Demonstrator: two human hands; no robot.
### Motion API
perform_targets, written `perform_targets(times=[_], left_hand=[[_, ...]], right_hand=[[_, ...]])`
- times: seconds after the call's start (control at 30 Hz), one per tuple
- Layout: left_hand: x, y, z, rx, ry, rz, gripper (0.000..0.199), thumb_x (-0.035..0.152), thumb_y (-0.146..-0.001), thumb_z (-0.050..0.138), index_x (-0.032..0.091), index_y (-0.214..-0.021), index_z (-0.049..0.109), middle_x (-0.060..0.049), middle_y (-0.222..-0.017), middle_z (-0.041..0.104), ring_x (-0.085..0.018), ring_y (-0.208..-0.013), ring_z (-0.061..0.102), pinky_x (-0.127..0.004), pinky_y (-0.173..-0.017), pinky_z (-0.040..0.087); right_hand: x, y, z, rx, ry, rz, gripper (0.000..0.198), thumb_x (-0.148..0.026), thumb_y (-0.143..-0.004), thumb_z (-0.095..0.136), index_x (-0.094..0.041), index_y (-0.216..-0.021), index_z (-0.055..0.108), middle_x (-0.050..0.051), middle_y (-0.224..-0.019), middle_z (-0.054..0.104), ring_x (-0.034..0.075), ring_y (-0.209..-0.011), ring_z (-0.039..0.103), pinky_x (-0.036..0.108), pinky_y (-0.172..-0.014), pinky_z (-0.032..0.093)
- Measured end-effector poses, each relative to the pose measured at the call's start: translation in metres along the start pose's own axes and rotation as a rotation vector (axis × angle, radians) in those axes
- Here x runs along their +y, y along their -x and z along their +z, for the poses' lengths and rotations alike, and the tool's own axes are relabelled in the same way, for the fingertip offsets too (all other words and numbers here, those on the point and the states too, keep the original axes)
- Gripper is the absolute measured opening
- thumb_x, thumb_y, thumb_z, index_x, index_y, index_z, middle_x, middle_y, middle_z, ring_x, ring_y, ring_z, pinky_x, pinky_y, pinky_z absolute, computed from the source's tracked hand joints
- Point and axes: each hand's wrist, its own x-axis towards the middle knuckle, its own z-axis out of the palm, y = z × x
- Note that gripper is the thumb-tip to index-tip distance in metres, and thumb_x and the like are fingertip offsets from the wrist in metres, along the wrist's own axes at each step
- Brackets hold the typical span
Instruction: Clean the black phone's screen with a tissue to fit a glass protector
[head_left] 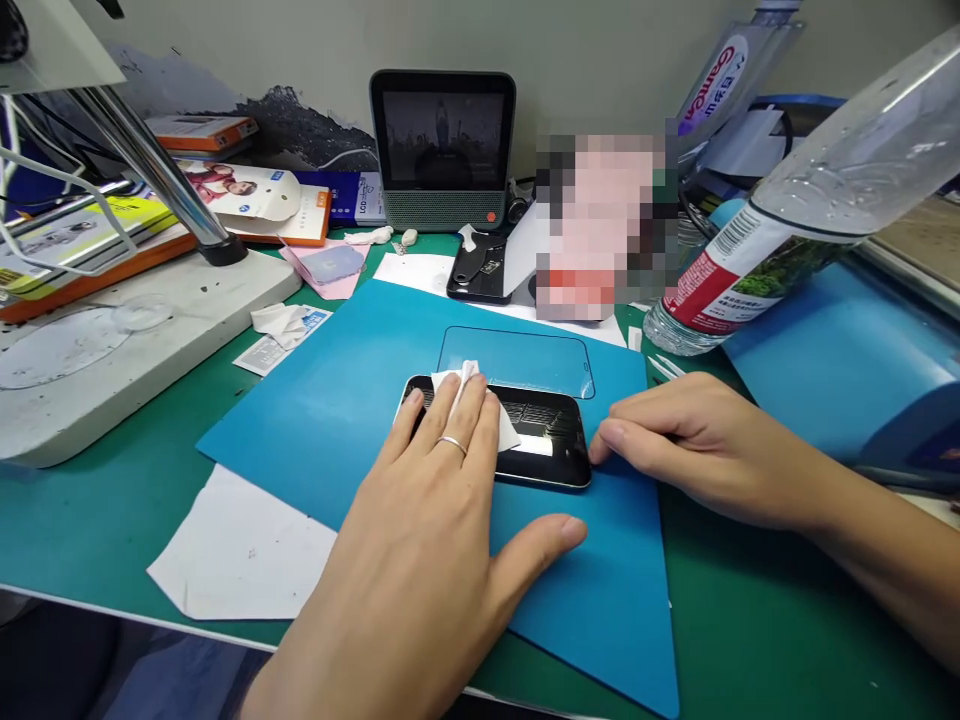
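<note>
A black smartphone (559,440) lies screen up on a blue mat (300,400), with light reflected on its glass. Flat on the phone's left part rests my left hand (435,520), fingers stretched and thumb spread, pressing a folded white wipe (508,432) against the screen. A ring is on one of its fingers. My right hand (690,445) is closed beside the phone's right end, a fingertip at its edge. No object shows in that hand; its palm side is hidden. Just behind the phone lies a clear screen protector (517,360) with a black border.
A tilted plastic bottle (739,270) stands right of the mat. Behind are a smart display (442,140), another phone (480,268) and a blurred-out pinkish item (611,220). A lamp base (142,340) and stacked boxes (247,195) fill the left. White paper (240,550) sticks out under the mat.
</note>
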Motion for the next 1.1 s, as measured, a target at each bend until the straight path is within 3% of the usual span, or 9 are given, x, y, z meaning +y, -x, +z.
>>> perform_targets(times=[0.13, 0.33, 0.57, 0.8, 1.1], left_hand=[[0.012, -0.006, 0.000, -0.037, 0.021, -0.007, 0.090, 0.078, -0.105, 0.027, 0.013, -0.165, 0.041, -0.010, -0.174, 0.030, -0.038, -0.162, 0.028, -0.065, -0.128, 0.033], [0.009, -0.007, -0.002, -0.037, 0.005, 0.023, 0.080, 0.076, -0.106, 0.029, 0.024, -0.163, 0.047, -0.002, -0.173, 0.033, -0.040, -0.161, 0.029, -0.072, -0.125, 0.035], [0.042, -0.018, 0.003, 0.010, 0.030, 0.111, 0.077, 0.061, -0.111, 0.030, 0.003, -0.155, 0.054, -0.021, -0.160, 0.050, -0.035, -0.154, 0.045, -0.058, -0.127, 0.036], [0.051, -0.022, 0.004, 0.004, 0.118, 0.137, 0.074, 0.059, -0.110, 0.039, 0.004, -0.158, 0.049, -0.021, -0.163, 0.041, -0.039, -0.153, 0.040, -0.058, -0.119, 0.045], [0.028, -0.006, -0.003, -0.081, 0.184, 0.216, 0.072, 0.062, -0.110, 0.034, 0.015, -0.164, 0.043, -0.007, -0.168, 0.035, -0.037, -0.158, 0.032, -0.059, -0.122, 0.042]], right_hand=[[-0.002, 0.001, 0.001, 0.007, -0.013, -0.021, 0.043, -0.027, -0.102, 0.048, -0.017, -0.067, 0.071, -0.003, -0.051, 0.052, 0.009, -0.048, 0.043, 0.028, -0.051, 0.031], [-0.001, 0.002, 0.003, 0.020, -0.017, -0.032, 0.041, -0.025, -0.100, 0.047, -0.018, -0.065, 0.067, -0.004, -0.051, 0.052, 0.008, -0.048, 0.040, 0.030, -0.051, 0.028], [-0.001, 0.002, 0.003, 0.038, -0.039, -0.057, 0.043, -0.023, -0.100, 0.048, -0.018, -0.058, 0.053, -0.005, -0.052, 0.044, 0.007, -0.048, 0.039, 0.026, -0.051, 0.030], [0.000, 0.002, 0.003, 0.069, -0.041, -0.090, 0.045, -0.021, -0.100, 0.049, -0.019, -0.056, 0.041, -0.006, -0.051, 0.036, 0.005, -0.046, 0.032, 0.024, -0.048, 0.028], [0.002, 0.003, -0.004, 0.054, 0.027, -0.056, 0.043, -0.023, -0.103, 0.048, -0.017, -0.065, 0.067, -0.004, -0.051, 0.047, 0.008, -0.046, 0.042, 0.027, -0.049, 0.031]])
